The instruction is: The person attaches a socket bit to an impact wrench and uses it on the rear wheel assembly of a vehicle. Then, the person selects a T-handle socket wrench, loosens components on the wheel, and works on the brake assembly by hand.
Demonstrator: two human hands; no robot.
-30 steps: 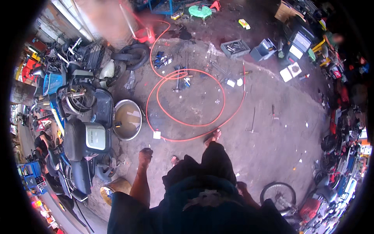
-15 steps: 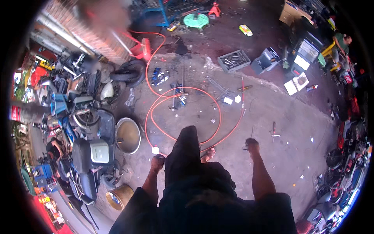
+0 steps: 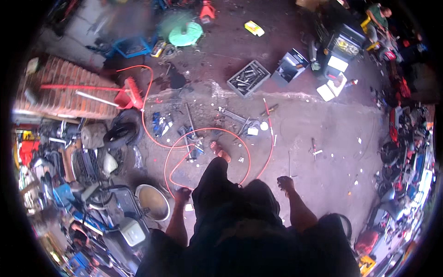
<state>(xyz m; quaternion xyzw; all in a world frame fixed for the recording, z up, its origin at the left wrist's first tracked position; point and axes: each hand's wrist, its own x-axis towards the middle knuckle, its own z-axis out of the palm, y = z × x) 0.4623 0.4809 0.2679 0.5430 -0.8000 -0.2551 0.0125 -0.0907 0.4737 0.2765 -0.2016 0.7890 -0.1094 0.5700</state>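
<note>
My right hand point(image 3: 286, 183) hangs beside my right thigh with its fingers curled. A thin T-handle wrench point(image 3: 290, 162) sticks out from it, its shaft pointing ahead and part of the crossbar hidden by the hand. My left hand point(image 3: 183, 195) hangs by my left thigh. Its fingers are dark and indistinct, near the coiled orange hose point(image 3: 249, 159) that lies on the floor. A sandalled foot point(image 3: 220, 151) is planted inside the hose loop. Ahead of the foot are a long metal tool point(image 3: 189, 122) and some blue-and-black pieces point(image 3: 161, 123).
A large metal basin point(image 3: 167, 210) and parked motorbikes point(image 3: 115, 231) crowd the left. Farther ahead stand a grey crate of metal parts point(image 3: 255, 87), an open box point(image 3: 290, 64) and a red jack stand point(image 3: 207, 11). Another T-shaped tool point(image 3: 315, 148) lies right. A person point(image 3: 379, 16) sits far right.
My view has turned and shifted forward; the bare-toed foot now shows ahead inside the hose loop. My right hand has moved slightly left and nearer my body, the wrench with it.
</note>
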